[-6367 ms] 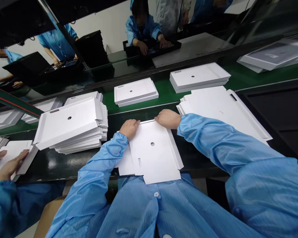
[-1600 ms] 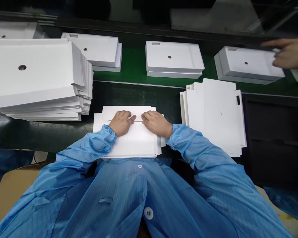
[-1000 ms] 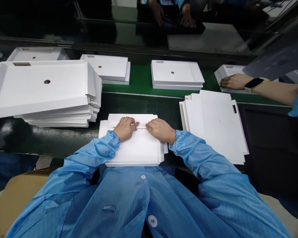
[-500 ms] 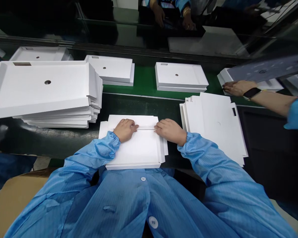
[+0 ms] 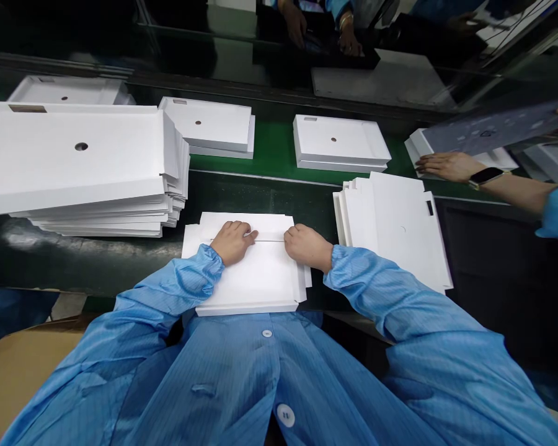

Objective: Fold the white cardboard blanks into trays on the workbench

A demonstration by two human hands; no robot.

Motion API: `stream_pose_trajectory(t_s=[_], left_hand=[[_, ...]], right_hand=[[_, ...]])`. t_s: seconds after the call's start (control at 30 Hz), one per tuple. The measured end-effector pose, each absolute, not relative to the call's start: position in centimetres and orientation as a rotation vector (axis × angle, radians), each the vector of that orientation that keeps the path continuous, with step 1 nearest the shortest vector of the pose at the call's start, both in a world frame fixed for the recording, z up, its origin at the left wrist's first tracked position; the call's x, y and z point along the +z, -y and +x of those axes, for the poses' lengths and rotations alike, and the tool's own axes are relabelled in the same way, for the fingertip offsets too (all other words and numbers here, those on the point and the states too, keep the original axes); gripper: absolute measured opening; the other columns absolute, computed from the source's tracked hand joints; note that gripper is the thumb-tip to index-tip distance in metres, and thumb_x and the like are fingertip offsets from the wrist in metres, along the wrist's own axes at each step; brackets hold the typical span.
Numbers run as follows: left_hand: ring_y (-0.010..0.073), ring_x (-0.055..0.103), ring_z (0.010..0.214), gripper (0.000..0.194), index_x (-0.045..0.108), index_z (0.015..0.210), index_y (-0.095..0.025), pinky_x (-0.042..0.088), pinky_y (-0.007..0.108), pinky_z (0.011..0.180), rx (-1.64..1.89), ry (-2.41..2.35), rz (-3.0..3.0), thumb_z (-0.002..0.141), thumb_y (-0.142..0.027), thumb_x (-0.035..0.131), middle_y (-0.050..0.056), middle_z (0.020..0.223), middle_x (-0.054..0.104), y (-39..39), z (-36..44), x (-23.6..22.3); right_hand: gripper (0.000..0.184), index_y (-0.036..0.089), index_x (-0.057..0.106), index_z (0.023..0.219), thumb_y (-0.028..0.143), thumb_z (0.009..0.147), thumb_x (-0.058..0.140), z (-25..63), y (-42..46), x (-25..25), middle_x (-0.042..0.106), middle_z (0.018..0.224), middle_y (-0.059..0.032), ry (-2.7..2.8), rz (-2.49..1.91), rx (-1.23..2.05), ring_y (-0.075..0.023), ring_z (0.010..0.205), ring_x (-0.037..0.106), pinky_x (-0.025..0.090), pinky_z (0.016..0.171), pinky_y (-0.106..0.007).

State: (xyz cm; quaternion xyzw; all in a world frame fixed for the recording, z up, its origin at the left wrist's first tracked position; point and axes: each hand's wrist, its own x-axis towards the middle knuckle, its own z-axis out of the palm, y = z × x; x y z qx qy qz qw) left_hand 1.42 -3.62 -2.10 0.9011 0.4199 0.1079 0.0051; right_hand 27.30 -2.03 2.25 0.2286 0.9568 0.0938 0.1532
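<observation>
A white folded cardboard box blank [image 5: 260, 279] lies on the dark bench right in front of me. My left hand [image 5: 232, 241] presses on its far part with curled fingers, fingertips along a fold line. My right hand [image 5: 307, 246] rests a little to the right on the same fold, fingers bent down onto the card. Both of my sleeves are blue.
A tall stack of folded white trays [image 5: 81, 170] stands at the left. A pile of flat blanks [image 5: 395, 226] lies at the right. Finished white boxes [image 5: 339, 142] ride the green belt [image 5: 274, 148]. A co-worker's hand [image 5: 446, 166] with a watch touches a box at far right.
My right hand has slid a little to the right along the fold and back, still pressing the card. At the right, the co-worker's hand stays on a box under a grey sheet.
</observation>
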Motion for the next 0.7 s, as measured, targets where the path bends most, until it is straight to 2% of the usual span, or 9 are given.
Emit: stream_pose_trajectory(t_s=[0.3,0.57,0.7], left_hand=[[0.0262,0.055,0.103,0.028,0.07,0.121,-0.022,0.04,0.043,0.087,0.452,-1.308,2.785,0.098,-0.028,0.054,0.013,0.109,0.063,3.9,1.5,-2.5],[0.026,0.053,0.103,0.029,0.07,0.121,-0.024,0.04,0.043,0.088,0.527,-1.311,2.74,0.098,-0.032,0.054,0.012,0.109,0.062,3.9,1.7,-2.3],[0.026,0.053,0.103,0.029,0.069,0.121,-0.023,0.04,0.043,0.088,0.523,-1.33,2.734,0.097,-0.031,0.055,0.012,0.109,0.061,3.9,1.8,-2.2]], right_hand=[[0.02,0.01,0.072,0.089,0.009,0.091,0.053,28.6,2.0,3.7,0.07,0.089,-0.0142,-2.763,0.778,0.155,-0.024,0.086,0.061,0.036,0.076,-0.036],[0.024,0.012,0.07,0.084,0.014,0.096,0.05,29.4,2.5,4.2,0.068,0.087,-0.0125,-2.799,0.848,0.152,-0.024,0.085,0.059,0.037,0.08,-0.036],[0.028,0.012,0.071,0.088,0.023,0.1,0.048,29.4,2.2,4.5,0.069,0.09,-0.012,-2.769,0.932,0.098,-0.0237,0.086,0.059,0.038,0.082,-0.035]])
